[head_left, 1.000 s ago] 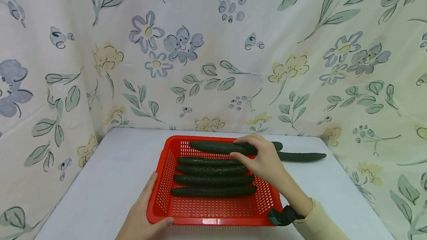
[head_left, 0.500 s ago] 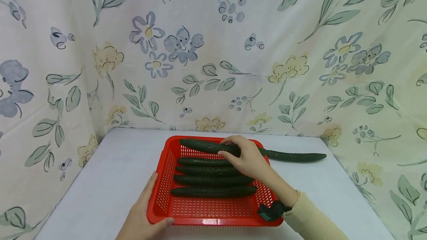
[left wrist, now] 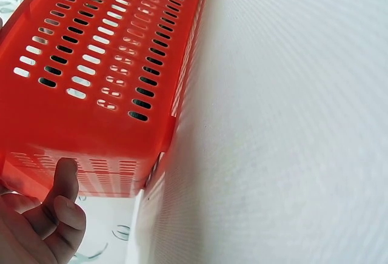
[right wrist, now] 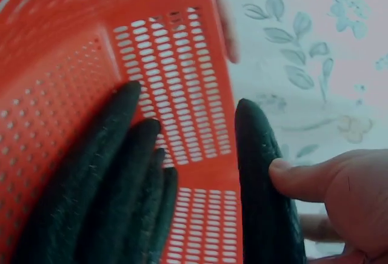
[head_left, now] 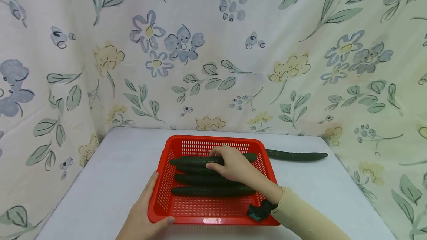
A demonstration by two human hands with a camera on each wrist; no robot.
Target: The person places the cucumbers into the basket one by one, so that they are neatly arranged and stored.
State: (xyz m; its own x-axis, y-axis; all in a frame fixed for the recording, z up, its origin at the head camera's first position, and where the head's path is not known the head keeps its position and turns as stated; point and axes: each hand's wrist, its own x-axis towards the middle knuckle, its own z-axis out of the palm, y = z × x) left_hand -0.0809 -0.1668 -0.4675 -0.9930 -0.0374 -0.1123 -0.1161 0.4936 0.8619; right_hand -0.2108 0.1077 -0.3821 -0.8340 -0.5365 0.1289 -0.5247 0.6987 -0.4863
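My right hand [head_left: 231, 164] grips a dark green cucumber [head_left: 188, 161] near its middle, over the back part of a red plastic basket [head_left: 197, 220]. In the right wrist view, the thumb presses along the held cucumber [right wrist: 259, 167]. Several more cucumbers [head_left: 213, 191] lie side by side in the basket, partly hidden by the right hand and forearm. My left hand [head_left: 141, 214] holds the basket's front left corner, thumb on the front rim and fingers along the left side. In the left wrist view, its fingers [left wrist: 68, 215] are bent against the basket's outer wall.
Behind and right of the basket, another cucumber [head_left: 297, 156] lies on the white table [head_left: 100, 180]. A flower-printed cloth [head_left: 207, 84] hangs behind and at the sides. A dark strap [head_left: 260, 210] sits at the right wrist.
My right hand has carried the cucumber left and then toward me, lowering it from above the basket's back rim to over the other cucumbers. The left hand stays at the corner.
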